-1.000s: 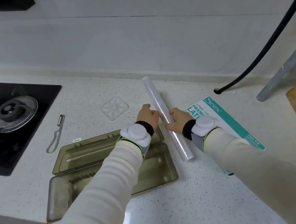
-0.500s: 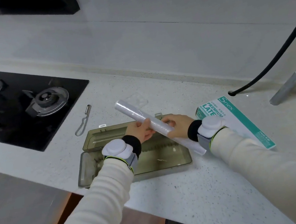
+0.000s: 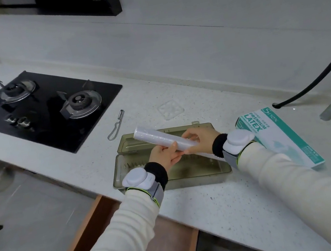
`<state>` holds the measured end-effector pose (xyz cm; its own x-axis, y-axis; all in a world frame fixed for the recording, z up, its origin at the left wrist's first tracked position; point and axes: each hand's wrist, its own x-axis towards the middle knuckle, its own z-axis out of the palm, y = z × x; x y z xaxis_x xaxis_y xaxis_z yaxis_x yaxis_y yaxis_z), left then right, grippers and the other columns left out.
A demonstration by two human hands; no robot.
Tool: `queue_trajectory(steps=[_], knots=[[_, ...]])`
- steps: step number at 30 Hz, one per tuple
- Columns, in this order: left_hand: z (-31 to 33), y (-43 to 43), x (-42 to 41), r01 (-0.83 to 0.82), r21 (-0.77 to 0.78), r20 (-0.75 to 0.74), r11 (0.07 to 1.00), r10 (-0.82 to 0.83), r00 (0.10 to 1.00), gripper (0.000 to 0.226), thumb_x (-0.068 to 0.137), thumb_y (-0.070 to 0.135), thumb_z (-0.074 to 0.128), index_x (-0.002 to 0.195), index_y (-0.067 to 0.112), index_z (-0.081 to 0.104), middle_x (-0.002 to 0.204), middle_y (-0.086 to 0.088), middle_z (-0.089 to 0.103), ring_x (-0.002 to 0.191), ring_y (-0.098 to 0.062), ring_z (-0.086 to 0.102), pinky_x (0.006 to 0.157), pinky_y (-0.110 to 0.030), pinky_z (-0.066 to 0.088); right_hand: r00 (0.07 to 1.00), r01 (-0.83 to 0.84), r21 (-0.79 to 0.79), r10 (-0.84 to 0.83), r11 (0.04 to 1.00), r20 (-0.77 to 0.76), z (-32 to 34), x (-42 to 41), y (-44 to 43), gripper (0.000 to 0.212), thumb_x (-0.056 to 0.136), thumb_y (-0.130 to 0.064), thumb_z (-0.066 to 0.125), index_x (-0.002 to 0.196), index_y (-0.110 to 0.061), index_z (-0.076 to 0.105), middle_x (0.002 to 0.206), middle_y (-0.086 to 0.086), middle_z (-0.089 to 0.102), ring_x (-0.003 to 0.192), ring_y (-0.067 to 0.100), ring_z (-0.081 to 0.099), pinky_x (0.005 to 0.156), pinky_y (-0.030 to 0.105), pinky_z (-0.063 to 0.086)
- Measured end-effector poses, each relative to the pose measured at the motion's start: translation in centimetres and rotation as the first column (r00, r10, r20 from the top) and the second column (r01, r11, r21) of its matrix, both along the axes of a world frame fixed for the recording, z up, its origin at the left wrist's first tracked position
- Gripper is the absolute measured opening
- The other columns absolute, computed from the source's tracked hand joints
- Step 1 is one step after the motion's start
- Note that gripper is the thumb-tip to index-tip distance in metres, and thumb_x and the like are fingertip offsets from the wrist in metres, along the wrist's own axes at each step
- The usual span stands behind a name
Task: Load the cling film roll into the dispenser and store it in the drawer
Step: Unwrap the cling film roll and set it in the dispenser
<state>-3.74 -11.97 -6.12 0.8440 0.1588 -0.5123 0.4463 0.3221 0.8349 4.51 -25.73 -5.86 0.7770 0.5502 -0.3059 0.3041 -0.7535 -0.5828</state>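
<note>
Both hands hold the cling film roll (image 3: 158,139) in the air over the open dispenser (image 3: 199,180): the left hand (image 3: 165,154) pinches it from below near the middle, the right hand (image 3: 200,141) curls its fingers round the right part, and the roll's free end points far-left. The dispenser lies on the countertop (image 3: 226,202) at the near edge with its lid folded back to the far side, and the wooden drawer (image 3: 94,230) stands pulled out just below it. A latex glove box (image 3: 281,137) lies to the right, a peeler (image 3: 116,125) and a black hob (image 3: 45,109) to the left.
</note>
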Motion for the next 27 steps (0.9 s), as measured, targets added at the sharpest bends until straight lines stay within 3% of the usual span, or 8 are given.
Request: queue_trajectory(steps=[3,7,10,13,16,19,23,27], knots=[[0.0,0.6,-0.9,0.028,0.021,0.025,0.999,-0.028,0.999,0.041,0.096,0.009,0.048,0.133,-0.005,0.039,0.131,-0.023,0.053,0.119,-0.034,0.055,0.097,-0.035,0.046,0.999,0.004,0.032,-0.006,0.999,0.041,0.2,-0.5,0.1,0.045,0.073,-0.031,0.076,0.114,-0.021,0.06,0.115,0.001,0.063,0.107,0.019,0.058,0.097,0.035,0.048],[0.1,2.5,-1.8,-0.023,0.208,0.065,0.978,0.01,0.998,0.045,0.088,0.016,0.063,0.127,0.0,0.047,0.127,-0.018,0.056,0.115,-0.027,0.057,0.095,-0.035,0.049,0.995,0.032,0.054,-0.037,0.998,0.093,0.3,-0.9,-0.4,0.045,0.072,-0.025,0.077,0.113,-0.019,0.058,0.105,0.002,0.06,0.096,0.018,0.055,0.084,0.029,0.044],[0.3,4.2,-2.0,-0.114,0.427,0.126,0.897,0.066,0.99,0.06,0.08,0.021,0.072,0.13,0.005,0.043,0.126,-0.011,0.057,0.115,-0.026,0.057,0.09,-0.033,0.05,0.991,0.052,0.054,-0.059,0.997,0.12,0.5,-1.0,-1.0,0.045,0.072,-0.023,0.077,0.113,-0.02,0.057,0.101,0.0,0.057,0.093,0.017,0.052,0.08,0.025,0.038],[0.5,5.7,-1.8,-0.084,0.629,0.141,0.773,-0.007,0.99,0.086,0.077,0.032,0.075,0.144,0.011,0.026,0.141,-0.006,0.044,0.126,-0.023,0.046,0.103,-0.036,0.043,0.988,0.05,0.053,-0.057,0.997,0.141,0.7,-1.2,-1.2,0.044,0.072,-0.021,0.077,0.111,-0.02,0.057,0.107,0.004,0.059,0.095,0.018,0.053,0.084,0.026,0.041],[1.0,6.3,-1.2,0.009,0.761,0.103,0.649,-0.134,0.986,0.066,0.081,0.042,0.067,0.135,0.012,0.045,0.137,-0.006,0.049,0.123,-0.02,0.048,0.097,-0.026,0.039,0.983,0.041,0.032,-0.046,0.999,0.179,0.9,-1.5,-1.1,0.044,0.071,-0.019,0.077,0.11,-0.02,0.057,0.108,0.005,0.058,0.098,0.02,0.053,0.085,0.027,0.042],[1.5,6.6,-0.5,0.099,0.793,0.036,0.601,-0.209,0.977,0.052,0.082,0.049,0.062,0.121,0.014,0.059,0.125,-0.001,0.059,0.116,-0.018,0.053,0.089,-0.022,0.037,0.979,0.024,-0.002,-0.023,1.0,0.204,1.2,-1.7,-0.8,0.045,0.07,-0.019,0.078,0.109,-0.02,0.057,0.109,0.006,0.058,0.099,0.022,0.054,0.088,0.03,0.043],[1.8,6.8,0.0,0.141,0.754,-0.012,0.642,-0.201,0.979,0.038,0.082,0.045,0.064,0.1,0.012,0.067,0.101,0.002,0.064,0.097,-0.017,0.057,0.081,-0.023,0.039,0.972,0.016,-0.041,-0.006,0.999,0.234,1.5,-1.9,-0.7,0.046,0.069,-0.021,0.078,0.109,-0.021,0.056,0.108,0.005,0.057,0.098,0.022,0.054,0.091,0.033,0.045],[1.8,6.7,0.2,0.107,0.552,0.013,0.827,-0.137,0.991,0.013,0.083,0.026,0.068,0.085,0.014,0.064,0.092,-0.002,0.06,0.09,-0.021,0.057,0.075,-0.029,0.054,0.969,0.022,-0.047,-0.01,0.999,0.245,1.7,-1.9,-0.5,0.047,0.069,-0.021,0.079,0.109,-0.022,0.055,0.108,0.004,0.056,0.098,0.021,0.054,0.092,0.035,0.046]])
